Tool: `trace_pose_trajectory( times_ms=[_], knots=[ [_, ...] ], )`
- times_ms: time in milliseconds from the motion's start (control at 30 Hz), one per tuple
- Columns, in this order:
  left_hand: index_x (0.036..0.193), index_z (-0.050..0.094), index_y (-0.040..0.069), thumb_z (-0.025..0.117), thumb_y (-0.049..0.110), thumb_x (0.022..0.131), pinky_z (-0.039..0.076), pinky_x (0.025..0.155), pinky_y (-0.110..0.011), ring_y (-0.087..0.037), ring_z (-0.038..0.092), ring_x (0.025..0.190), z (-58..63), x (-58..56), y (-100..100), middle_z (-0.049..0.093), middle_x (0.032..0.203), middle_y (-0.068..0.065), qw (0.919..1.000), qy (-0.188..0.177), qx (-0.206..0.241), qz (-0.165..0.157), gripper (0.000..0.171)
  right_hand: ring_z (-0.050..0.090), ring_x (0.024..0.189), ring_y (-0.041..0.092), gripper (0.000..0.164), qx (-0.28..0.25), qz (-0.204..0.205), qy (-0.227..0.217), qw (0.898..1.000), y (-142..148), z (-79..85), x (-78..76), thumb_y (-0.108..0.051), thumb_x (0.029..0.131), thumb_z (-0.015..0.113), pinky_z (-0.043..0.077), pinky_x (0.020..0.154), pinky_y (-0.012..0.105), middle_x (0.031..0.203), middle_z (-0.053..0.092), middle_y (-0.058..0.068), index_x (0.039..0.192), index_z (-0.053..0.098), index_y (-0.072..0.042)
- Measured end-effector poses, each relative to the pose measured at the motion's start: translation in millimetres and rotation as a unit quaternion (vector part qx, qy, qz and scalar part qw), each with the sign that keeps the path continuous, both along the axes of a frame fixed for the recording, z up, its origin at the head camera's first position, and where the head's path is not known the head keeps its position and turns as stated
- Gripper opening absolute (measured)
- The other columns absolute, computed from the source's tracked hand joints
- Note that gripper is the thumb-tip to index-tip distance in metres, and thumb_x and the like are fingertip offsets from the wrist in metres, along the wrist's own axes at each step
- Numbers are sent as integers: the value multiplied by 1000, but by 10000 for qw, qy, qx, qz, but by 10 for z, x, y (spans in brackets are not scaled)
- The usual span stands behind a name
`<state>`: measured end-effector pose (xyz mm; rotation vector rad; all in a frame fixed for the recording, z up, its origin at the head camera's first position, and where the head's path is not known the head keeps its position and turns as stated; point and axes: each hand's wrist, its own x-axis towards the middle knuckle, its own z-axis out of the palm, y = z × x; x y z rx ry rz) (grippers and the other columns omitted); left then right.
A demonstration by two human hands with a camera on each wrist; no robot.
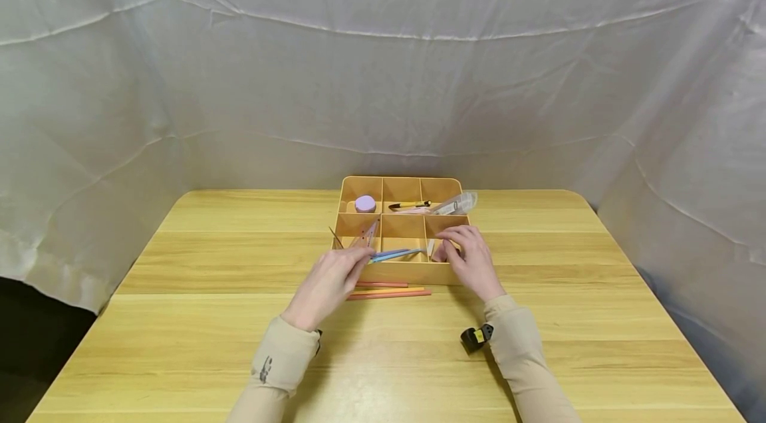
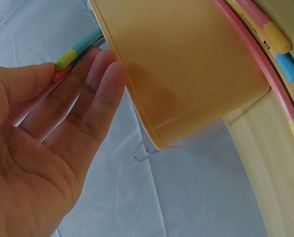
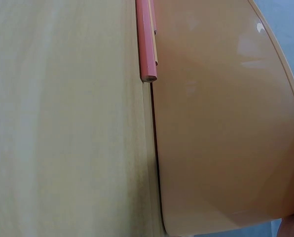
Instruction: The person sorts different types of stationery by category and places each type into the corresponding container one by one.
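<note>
The left hand (image 1: pixel 332 277) pinches a few slim pencils between thumb and fingers above the front of a yellow-orange divided box (image 1: pixel 413 273). One is a teal pencil (image 2: pixel 89 40) with a green end; a red end (image 2: pixel 62 74) shows beneath it. In the head view the blue pencil shafts (image 1: pixel 393 254) slant over the front middle compartment. The right hand (image 1: pixel 473 260) reaches over the front right compartment, its fingers bent down beside a small pinkish item (image 1: pixel 440 253) and a white piece (image 1: pixel 430 247). I cannot tell whether it grips anything.
Several red and yellow pencils (image 1: pixel 389 294) lie on the wooden table (image 1: pixel 197 316) along the box's front. Inside the box are a purple round item (image 1: pixel 365 203), a yellow-black pen (image 1: pixel 409 205), a transparent set square (image 1: pixel 365 237) and a clear packet (image 1: pixel 456 204). A pale curtain (image 1: pixel 383 90) surrounds the table.
</note>
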<state>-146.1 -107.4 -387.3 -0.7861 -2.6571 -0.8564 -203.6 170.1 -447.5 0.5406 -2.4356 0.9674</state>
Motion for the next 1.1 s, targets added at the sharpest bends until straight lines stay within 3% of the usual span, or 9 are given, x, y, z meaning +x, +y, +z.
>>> trace_pose_trajectory(
  times_ms=[233, 467, 500, 633, 733, 867, 1000, 1100],
  knots=[
    [119, 71, 0, 60, 5, 99, 31, 47, -17, -1, 30, 53, -2, 0, -9, 75, 88, -9, 10000, -71, 4, 34, 23, 59, 110, 37, 16, -10, 27, -79, 10000, 4, 14, 6, 0, 94, 63, 48, 92, 56, 108, 73, 18, 105, 75, 0],
    [114, 74, 5, 62, 10, 100, 39, 54, -18, -3, 39, 56, 51, 6, -55, 73, 86, -2, 9995, -4, 234, 226, 19, 58, 111, 37, 16, -44, 42, -163, 9998, 7, 25, 12, -1, 94, 63, 48, 95, 56, 109, 73, 18, 105, 75, -1],
    [112, 74, 6, 62, 11, 100, 38, 53, -18, -3, 38, 56, 64, 10, -67, 69, 80, 0, 9994, -41, 250, 238, 19, 58, 111, 37, 16, -45, 41, -165, 9998, 7, 24, 12, -1, 94, 63, 48, 95, 56, 109, 73, 17, 105, 75, -1],
    [96, 74, 8, 60, 15, 101, 31, 48, -16, -1, 32, 50, 110, 28, -125, 45, 60, 8, 9990, -426, 71, 133, 16, 58, 111, 36, 16, -31, 24, -154, 9999, 7, 20, 13, -1, 94, 63, 48, 94, 56, 109, 73, 17, 105, 75, -1],
    [92, 74, 7, 60, 15, 101, 31, 47, -15, 1, 31, 48, 120, 42, -163, 41, 56, 11, 9960, -873, -162, -117, 19, 58, 111, 36, 17, -32, 18, -146, 9999, 5, 21, 15, -1, 94, 63, 48, 94, 55, 109, 73, 18, 105, 75, -1],
    [101, 77, 6, 59, 16, 101, 33, 48, -15, 2, 34, 49, 120, 49, -163, 50, 60, 8, 9916, -1211, -274, -353, 20, 58, 111, 36, 17, -23, 17, -154, 9999, 5, 21, 14, -1, 94, 63, 48, 94, 55, 109, 72, 18, 105, 75, -1],
    [97, 77, 5, 60, 14, 101, 36, 50, -16, 1, 38, 53, 99, 50, -162, 57, 63, 3, 9874, -1423, -388, -567, 20, 58, 111, 36, 17, -25, 23, -169, 9999, 3, 26, 16, -1, 95, 62, 48, 94, 55, 109, 72, 18, 106, 75, -1],
    [106, 75, 2, 61, 15, 100, 55, 69, -24, -7, 62, 71, 59, 65, -165, 73, 85, -5, 9775, -1911, -609, -653, 20, 58, 111, 36, 16, -35, 25, -158, 9999, 2, 27, 15, -1, 94, 63, 48, 94, 55, 109, 72, 18, 106, 75, 0]
  ],
)
